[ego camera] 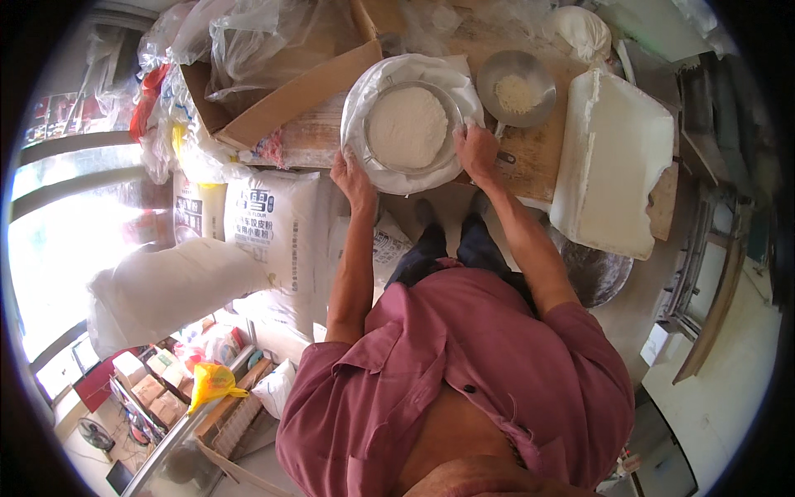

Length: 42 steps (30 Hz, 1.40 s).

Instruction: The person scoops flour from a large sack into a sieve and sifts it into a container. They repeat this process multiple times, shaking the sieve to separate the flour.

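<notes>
A round wire-mesh sieve heaped with white flour rests in the mouth of a white sack with its rim spread around it. My left hand grips the near left rim of this sack, thumb on top. At the sieve's right edge, my right hand has its fingers closed on the rim, close against the sack; the hand hides the exact hold. Just beyond my right hand, a metal pan or scoop holds pale crumbs or grains.
A wooden worktop lies under the pan. A chipped white foam box stands at right, above a metal basin. An open cardboard box with plastic film is at left. Printed flour sacks stand near my left arm.
</notes>
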### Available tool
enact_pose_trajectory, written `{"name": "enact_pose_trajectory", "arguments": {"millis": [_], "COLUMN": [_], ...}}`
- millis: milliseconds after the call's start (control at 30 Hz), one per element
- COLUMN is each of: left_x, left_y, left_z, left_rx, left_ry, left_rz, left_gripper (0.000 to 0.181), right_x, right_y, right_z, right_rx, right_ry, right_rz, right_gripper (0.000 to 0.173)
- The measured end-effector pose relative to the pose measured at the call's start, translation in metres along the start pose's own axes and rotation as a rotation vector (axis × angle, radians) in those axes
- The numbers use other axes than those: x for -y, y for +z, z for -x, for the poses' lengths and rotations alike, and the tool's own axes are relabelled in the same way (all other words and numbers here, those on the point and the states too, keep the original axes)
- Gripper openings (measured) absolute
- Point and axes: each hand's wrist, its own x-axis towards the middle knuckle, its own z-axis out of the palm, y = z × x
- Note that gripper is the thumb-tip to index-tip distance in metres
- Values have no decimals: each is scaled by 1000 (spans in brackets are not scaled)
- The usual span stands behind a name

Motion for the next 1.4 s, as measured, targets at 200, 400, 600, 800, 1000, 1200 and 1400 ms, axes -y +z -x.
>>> {"name": "enact_pose_trajectory", "arguments": {"millis": [200,400,600,800,1000,1200,1400], "left_x": [-20,-32,-25,-32,-45,-65,-96], "left_y": [2,8,2,4,4,6,7], "left_z": [-2,-8,-28,-24,-19,-22,-29], "left_rx": [-41,-26,48,29,16,26,54], "left_ry": [-181,-173,-22,-64,-72,27,181], "left_rz": [268,143,-58,44,7,-58,-260], "left_gripper": [23,22,22,23,27,28,27], "right_x": [-5,-11,-7,-10,-11,-12,-10], "right_y": [14,12,9,4,0,-14,-21], "right_z": [-7,-23,-17,-18,-20,-26,-33], "right_rx": [-82,-53,-54,-36,-40,-63,-64], "right_ry": [-138,-192,-185,-204,-175,-215,-198], "right_rz": [-87,-87,-90,-72,-86,-78,-88], "right_gripper": [21,19,17,20,21,21,19]}}
